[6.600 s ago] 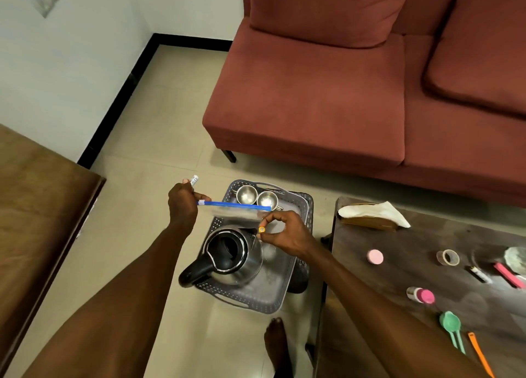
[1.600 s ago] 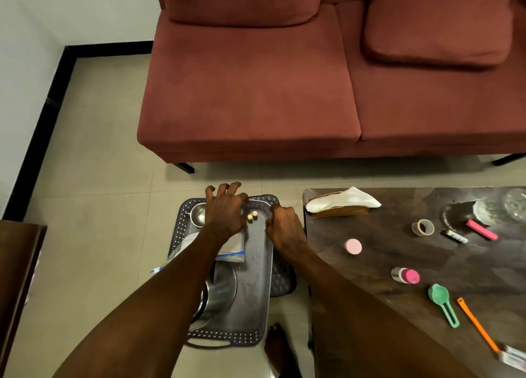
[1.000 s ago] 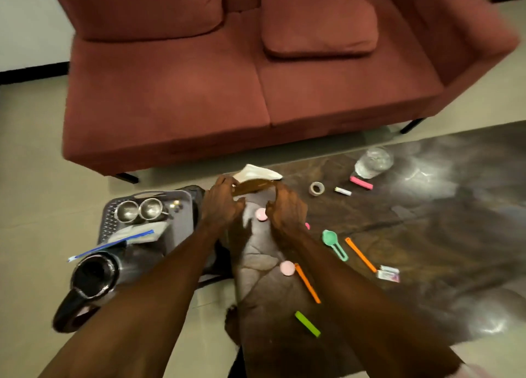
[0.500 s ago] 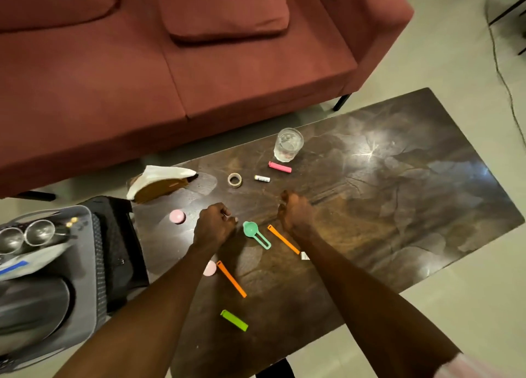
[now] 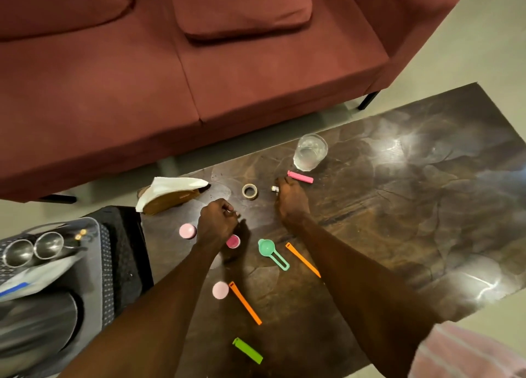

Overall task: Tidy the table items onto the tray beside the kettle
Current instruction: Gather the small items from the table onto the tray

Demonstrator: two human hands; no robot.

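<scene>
The dark table (image 5: 398,221) holds scattered small items. My right hand (image 5: 290,200) reaches to the far side, its fingertips closed over a small white tube (image 5: 274,189) that lies between a tape roll (image 5: 249,191) and a pink clip (image 5: 300,176). My left hand (image 5: 217,221) hovers with curled fingers beside a pink-lidded jar (image 5: 233,241) and holds nothing I can see. The grey tray (image 5: 99,264) at the left carries the steel kettle (image 5: 37,320), two steel cups (image 5: 48,245) and a zip bag (image 5: 34,275).
Also on the table: a glass (image 5: 310,151), a tissue holder (image 5: 170,191), two pink lids (image 5: 187,231), a green scoop (image 5: 270,251), two orange sticks (image 5: 244,302) and a green clip (image 5: 247,350). A red sofa (image 5: 199,79) stands behind.
My view swung from the tray to the table. Both hands left the tray. My right hand moved forward onto the white tube and my left hand moved up past the pink jar.
</scene>
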